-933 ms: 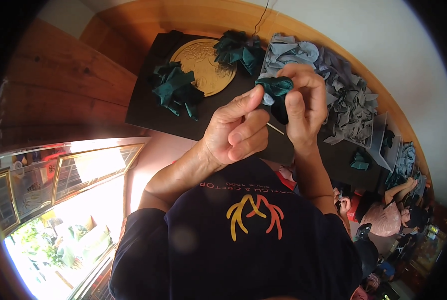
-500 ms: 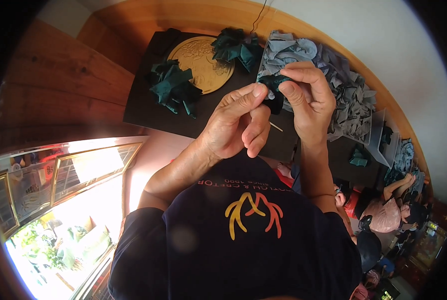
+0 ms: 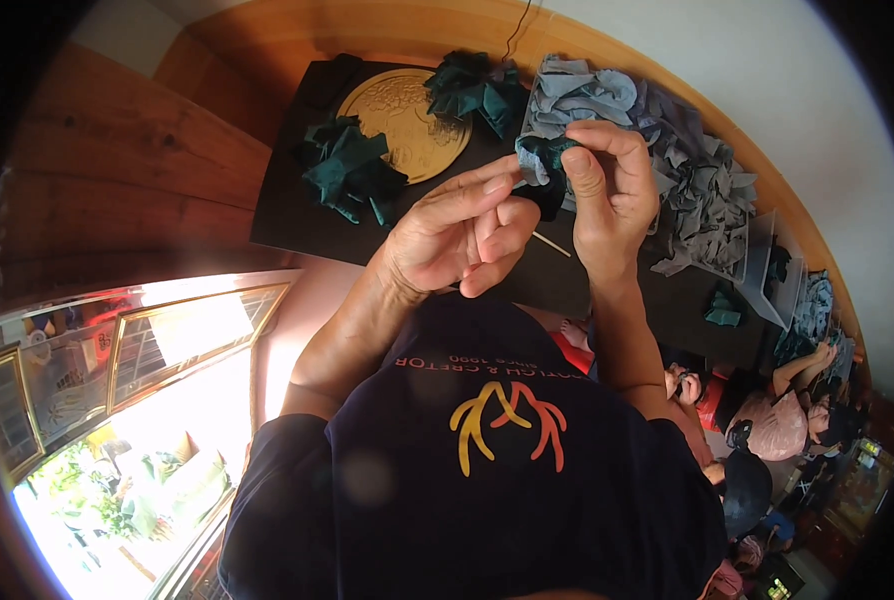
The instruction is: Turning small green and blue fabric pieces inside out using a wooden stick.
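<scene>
At the view's one o'clock, green fabric is pinched by the right hand; whether it is gripped by the left hand cannot be told. On the surface, a gold disc is set at twelve, grey scraps at two; a bright window is seen at eight.

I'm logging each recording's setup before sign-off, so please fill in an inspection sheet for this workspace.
Surface: dark tabletop, partly covered.
Job's things: small green piece, paler at one end, held above the tabletop; material unclear.
Clutter: two dark-green bunches beside a round golden plate; heap of grey pieces; thin pale stick.
Hands: right hand pinches the green piece; left hand at its edge, fingers part-curled, contact unclear.
Cables: thin dark cable at the top.
Surroundings: bright window left; other people lower right.
</scene>
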A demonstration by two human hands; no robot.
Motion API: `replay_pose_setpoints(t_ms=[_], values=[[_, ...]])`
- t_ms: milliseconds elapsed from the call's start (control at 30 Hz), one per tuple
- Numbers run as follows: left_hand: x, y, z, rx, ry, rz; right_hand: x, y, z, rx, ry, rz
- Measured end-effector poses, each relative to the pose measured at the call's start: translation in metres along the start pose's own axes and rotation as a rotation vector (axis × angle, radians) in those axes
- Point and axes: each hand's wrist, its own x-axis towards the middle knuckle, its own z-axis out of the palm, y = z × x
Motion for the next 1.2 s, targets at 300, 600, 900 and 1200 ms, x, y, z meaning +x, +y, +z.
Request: replay_pose_setpoints(t_ms=[300, 600, 900, 1200], values=[[0.004, -0.009, -0.051, 0.483, 0.431, 0.229, 0.010, 0.018, -0.011, 0.134, 0.143, 0.186], [0.016, -0.016, -0.051, 0.697, 0.424, 0.123, 0.004, 0.055, -0.024, 0.083, 0.091, 0.455], [-0.024, 0.003, -0.055, 1.049, 0.510, -0.089, 0.005, 0.089, -0.083, -0.011, -0.076, 0.465], [0.013, 0.008, -0.046, 1.107, 0.191, -0.084, 0.042, 0.016, -0.042, 0.077, -0.709, 0.374]])
